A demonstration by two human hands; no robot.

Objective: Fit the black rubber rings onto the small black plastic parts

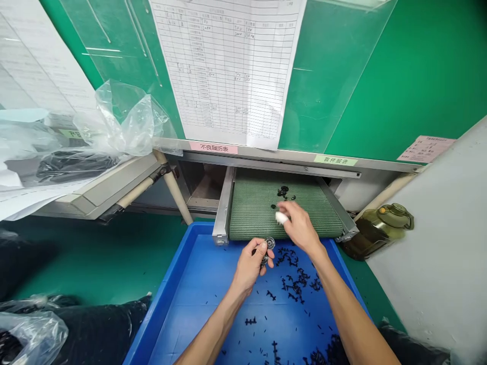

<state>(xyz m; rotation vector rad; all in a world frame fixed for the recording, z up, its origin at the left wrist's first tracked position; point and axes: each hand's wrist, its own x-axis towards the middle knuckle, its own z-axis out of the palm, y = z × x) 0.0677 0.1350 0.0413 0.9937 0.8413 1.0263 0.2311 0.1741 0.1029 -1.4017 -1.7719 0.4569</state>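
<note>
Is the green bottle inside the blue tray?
No, the olive-green bottle sits outside the blue tray, beyond its right edge.

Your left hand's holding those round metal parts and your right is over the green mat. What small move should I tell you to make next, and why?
I'd probably have your right hand pick up the black plastic pieces on the green mat: its white-covered fingertip is already close to them, while your left hand is occupied with the round metal parts.

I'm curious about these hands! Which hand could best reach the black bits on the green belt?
The right hand, probably: it is over the green mesh belt, right by the black plastic bits. The left hand holds round metal parts above the blue tray.
</note>
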